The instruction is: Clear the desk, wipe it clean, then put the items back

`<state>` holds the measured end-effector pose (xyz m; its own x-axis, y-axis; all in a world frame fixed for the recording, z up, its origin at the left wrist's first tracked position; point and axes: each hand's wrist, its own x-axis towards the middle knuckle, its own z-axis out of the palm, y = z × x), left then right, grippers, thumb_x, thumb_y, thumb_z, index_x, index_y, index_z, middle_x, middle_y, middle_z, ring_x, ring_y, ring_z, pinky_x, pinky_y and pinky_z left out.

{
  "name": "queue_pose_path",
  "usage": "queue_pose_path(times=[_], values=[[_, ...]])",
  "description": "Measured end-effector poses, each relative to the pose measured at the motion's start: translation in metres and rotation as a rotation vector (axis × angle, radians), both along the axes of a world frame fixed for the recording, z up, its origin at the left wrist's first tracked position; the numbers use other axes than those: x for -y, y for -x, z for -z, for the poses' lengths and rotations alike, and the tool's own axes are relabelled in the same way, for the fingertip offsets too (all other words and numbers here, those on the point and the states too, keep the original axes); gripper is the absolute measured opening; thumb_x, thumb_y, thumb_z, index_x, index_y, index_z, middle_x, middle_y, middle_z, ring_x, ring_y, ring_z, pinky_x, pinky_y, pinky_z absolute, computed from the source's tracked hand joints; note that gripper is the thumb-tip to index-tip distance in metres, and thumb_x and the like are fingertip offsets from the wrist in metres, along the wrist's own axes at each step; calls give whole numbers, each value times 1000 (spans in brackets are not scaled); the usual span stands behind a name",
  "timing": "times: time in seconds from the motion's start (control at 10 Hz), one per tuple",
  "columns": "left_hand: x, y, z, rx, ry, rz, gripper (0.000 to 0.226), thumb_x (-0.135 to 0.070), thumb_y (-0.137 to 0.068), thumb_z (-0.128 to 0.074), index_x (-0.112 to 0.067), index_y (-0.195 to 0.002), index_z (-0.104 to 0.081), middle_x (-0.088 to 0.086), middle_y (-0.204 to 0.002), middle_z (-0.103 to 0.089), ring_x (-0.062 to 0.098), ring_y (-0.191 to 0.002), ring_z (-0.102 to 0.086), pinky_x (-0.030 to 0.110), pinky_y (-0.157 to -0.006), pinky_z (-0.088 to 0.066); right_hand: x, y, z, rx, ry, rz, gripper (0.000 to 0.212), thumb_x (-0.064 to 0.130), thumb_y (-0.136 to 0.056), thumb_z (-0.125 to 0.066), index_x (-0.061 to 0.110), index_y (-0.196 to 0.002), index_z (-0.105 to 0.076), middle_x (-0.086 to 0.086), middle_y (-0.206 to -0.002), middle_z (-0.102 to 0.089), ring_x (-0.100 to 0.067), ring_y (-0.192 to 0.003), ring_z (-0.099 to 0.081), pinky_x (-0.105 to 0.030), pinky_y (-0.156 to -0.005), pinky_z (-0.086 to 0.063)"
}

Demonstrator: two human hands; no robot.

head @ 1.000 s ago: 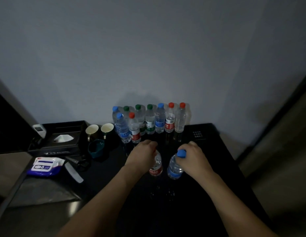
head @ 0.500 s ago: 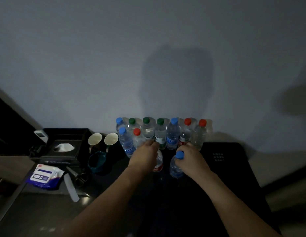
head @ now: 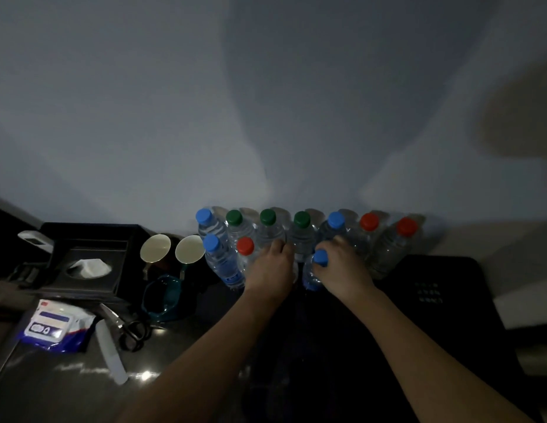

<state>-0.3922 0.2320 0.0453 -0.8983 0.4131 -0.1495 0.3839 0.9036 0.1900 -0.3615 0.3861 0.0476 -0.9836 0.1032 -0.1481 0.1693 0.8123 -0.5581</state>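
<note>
Fingers of the right hand [head: 342, 267] curl round the neck of a blue-capped water bottle [head: 315, 271], its cap showing between thumb and knuckles; fingers of the left hand [head: 270, 270] curl down over another bottle [head: 294, 271], almost wholly hidden beneath the palm, so its cap colour cannot be told. Both bottles stand upright on the dark desk [head: 327, 346], just in front of a row of capped bottles [head: 301, 236] lined against the wall, with a red-capped bottle [head: 245, 254] and a blue-capped one [head: 219, 261] close to the left hand. Further left sit two paper cups [head: 172, 250], a teal cup [head: 161, 296], a black tissue box [head: 86, 270], scissors [head: 130, 328] and a pack of wet wipes [head: 54, 326]. My judgement is that the items are being set back into place. The risk lies in crowding: a knuckle or bottle base nudging the tight row could topple several at once, and the dim light makes the gaps hard to judge.
</note>
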Motion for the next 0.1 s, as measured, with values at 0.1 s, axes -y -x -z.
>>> queue_pose_path(times=[0.1], values=[[-4,1,3,-51,-18,-7,45,-15,-90,-52,-13,-134,-44,8,-132,-47,28,-119,-47,43,-91,-49,3,4,8,-39,-33,-15,20,13,-87,-64,9,-107,-61,-5,-115,-48,-24,-104,-55,-30,-88,-44]])
